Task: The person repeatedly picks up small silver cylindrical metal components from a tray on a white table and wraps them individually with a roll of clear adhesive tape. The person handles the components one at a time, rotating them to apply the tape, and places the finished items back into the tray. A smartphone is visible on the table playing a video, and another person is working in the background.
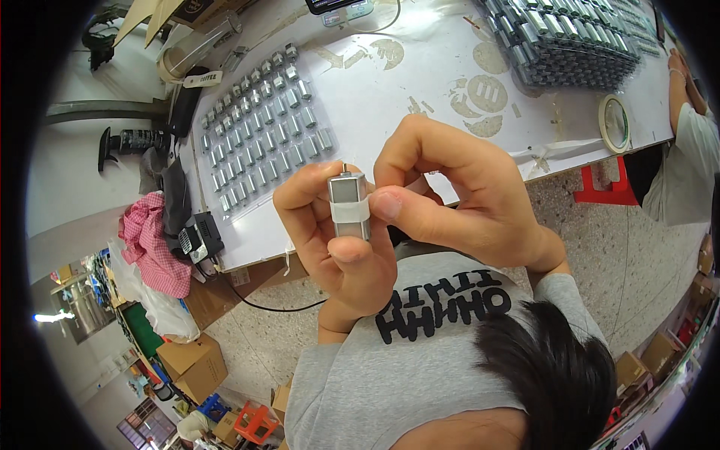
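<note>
A small silver electric motor with a thin shaft at its top is held upright between the thumb and fingers of my left hand. A white strip of tape wraps around the middle of its metal body. My right hand is closed in a pinch, its thumb against the tape's right end at the motor's side. The fingers behind that thumb are partly hidden. Beyond my left hand, a clear plastic tray holds rows of similar motors on the white table.
Stacked trays of motors stand at the far right of the white-covered table. A tape roll lies near the right edge. A co-worker's arm rests there. A black charger-like box and checked cloth are at left.
</note>
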Demonstrator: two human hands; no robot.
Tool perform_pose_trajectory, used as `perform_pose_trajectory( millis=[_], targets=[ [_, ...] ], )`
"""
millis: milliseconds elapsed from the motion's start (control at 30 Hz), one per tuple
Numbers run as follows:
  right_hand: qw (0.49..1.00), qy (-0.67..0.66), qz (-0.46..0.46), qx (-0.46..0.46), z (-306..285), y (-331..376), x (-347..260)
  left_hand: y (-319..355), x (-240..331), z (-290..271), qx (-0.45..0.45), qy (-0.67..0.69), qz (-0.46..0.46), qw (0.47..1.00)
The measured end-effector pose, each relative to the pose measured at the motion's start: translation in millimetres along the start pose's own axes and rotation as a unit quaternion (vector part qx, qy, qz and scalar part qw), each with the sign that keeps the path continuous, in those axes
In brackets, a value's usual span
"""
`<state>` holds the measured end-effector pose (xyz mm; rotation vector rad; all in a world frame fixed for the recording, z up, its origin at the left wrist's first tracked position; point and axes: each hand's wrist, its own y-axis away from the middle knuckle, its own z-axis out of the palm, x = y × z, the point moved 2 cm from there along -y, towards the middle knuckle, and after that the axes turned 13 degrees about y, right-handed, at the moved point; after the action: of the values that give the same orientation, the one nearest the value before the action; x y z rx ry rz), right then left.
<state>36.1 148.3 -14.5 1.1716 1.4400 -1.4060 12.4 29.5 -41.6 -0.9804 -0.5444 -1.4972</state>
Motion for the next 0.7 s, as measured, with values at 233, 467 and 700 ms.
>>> perform_pose_trajectory(
  millis=[233, 467, 700],
  targets=[
    [1.000, -0.010, -0.024, -0.002, -0.6, -1.2, 3.4, -2.2, 3.5, -5.4, -0.075, -0.020, -0.020, 0.997],
    [0.998, 0.038, -0.035, 0.045, -4.9, -2.6, 13.2, -11.8, 19.5, 11.9, -0.151, -0.223, -0.004, 0.963],
    [0.990, -0.110, 0.080, -0.028, -7.0, -4.2, 5.0, -10.6, 19.1, 10.8, -0.213, -0.191, 0.033, 0.958]
  ],
)
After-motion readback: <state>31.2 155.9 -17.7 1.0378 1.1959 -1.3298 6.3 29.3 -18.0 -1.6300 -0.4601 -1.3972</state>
